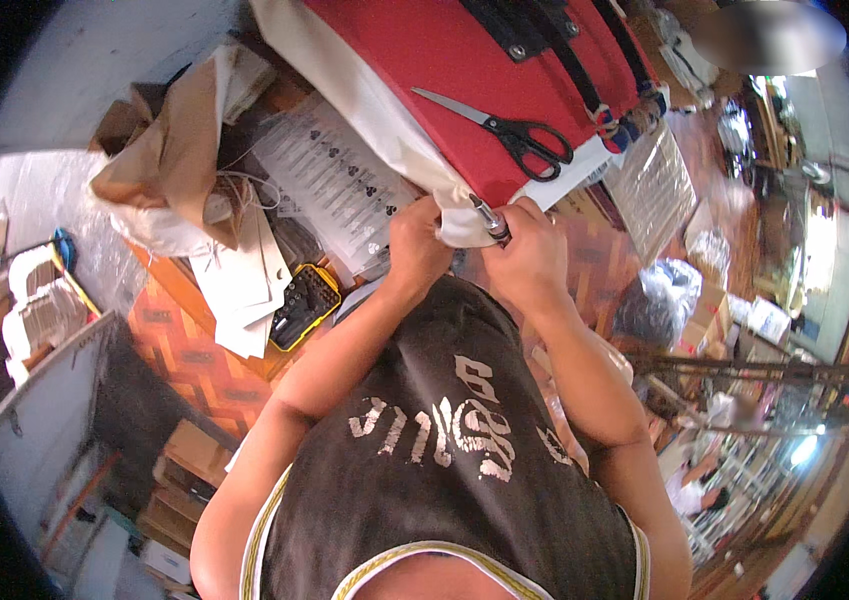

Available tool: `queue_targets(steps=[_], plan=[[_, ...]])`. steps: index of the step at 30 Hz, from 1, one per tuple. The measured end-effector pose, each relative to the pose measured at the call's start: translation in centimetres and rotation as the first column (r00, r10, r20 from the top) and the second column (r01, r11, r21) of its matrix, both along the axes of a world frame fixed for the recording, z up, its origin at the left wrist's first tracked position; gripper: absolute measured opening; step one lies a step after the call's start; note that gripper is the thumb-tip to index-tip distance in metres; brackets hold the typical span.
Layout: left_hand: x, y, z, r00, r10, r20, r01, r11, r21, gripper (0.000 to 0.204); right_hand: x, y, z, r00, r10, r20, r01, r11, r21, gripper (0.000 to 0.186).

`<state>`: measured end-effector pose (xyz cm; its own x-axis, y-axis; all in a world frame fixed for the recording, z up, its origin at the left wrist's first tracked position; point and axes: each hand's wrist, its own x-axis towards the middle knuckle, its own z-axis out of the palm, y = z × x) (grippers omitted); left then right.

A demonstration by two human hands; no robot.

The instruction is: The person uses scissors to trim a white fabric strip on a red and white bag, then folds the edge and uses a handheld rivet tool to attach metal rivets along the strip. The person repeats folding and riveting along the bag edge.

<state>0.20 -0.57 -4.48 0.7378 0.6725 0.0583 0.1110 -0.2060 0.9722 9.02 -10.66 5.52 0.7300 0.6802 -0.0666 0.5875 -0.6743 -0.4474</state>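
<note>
A red fabric panel with cream cloth [384,110] along its left side lies in front of me. My left hand [418,240] is closed on the near corner of the cream cloth. In my right hand [529,252] is a short dark and silver pen-like tool [488,217], its pointed end lying against that corner; its exact kind I cannot make out. Black-handled scissors [519,138] rest with their blades together on the red panel [424,45], just beyond my right hand. Black straps [569,70] with metal rivets are fixed to the panel's far part.
Left of the panel lie clear plastic sheets [329,175] with dark printed shapes, white cards [244,285], a black-and-yellow bit case [306,305] and a brown paper bag [169,165]. Plastic-wrapped goods [656,300] stand on the right. Cardboard boxes [189,465] are at lower left.
</note>
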Motion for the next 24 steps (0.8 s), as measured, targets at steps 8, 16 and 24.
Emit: queue_targets(steps=[8,16,24], plan=[[1.3,-3.0,0.0,0.969,0.222,0.106,-0.032,0.54,-0.841,0.015,1.1,-1.3,-0.5,0.983,0.181,0.037,-0.184,0.977,0.11,0.02],[0.5,-2.7,1.2,0.925,0.22,0.309,0.275,0.173,-0.946,0.026,2.5,-2.6,-1.4,0.951,0.302,-0.059,-0.252,0.875,0.413,0.021],[0.0,-4.0,-2.5,0.846,0.155,0.51,0.441,0.335,-0.833,0.02,3.8,-3.7,-2.8,0.779,0.126,-0.614,0.169,0.901,0.399,0.023]])
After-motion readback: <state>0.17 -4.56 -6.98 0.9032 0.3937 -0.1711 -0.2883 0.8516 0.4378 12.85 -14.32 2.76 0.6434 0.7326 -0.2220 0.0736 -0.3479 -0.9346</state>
